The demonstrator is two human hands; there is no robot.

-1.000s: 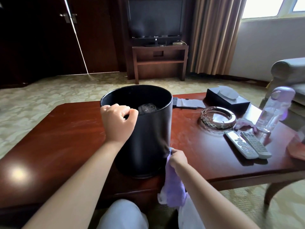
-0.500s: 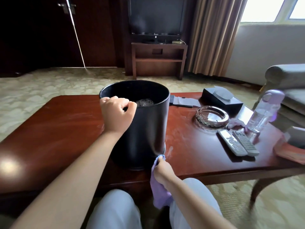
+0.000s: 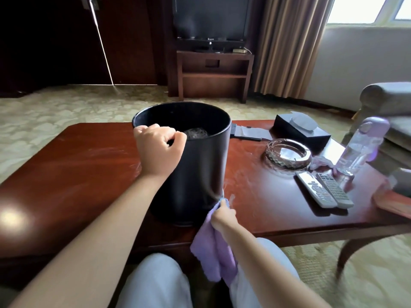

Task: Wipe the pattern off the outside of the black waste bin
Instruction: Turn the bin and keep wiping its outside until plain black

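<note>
The black waste bin (image 3: 200,170) stands upright on the red-brown coffee table (image 3: 66,174), near its front edge. My left hand (image 3: 159,150) grips the bin's near rim with curled fingers. My right hand (image 3: 222,215) pinches a purple cloth (image 3: 213,247) and holds its top against the bin's lower right side, close to the base. Most of the cloth hangs down past the table edge over my knees. A faint light smear shows on the bin's wall just above the cloth. Something crumpled lies inside the bin.
Right of the bin sit a glass ashtray (image 3: 288,153), two remote controls (image 3: 324,192), a black tissue box (image 3: 300,132) and a clear bottle with a purple cap (image 3: 360,150). An armchair (image 3: 391,112) stands at far right.
My right hand with the cloth slid down the bin's right side from mid-height to near the base and stays low. My left hand kept its grip on the rim.
</note>
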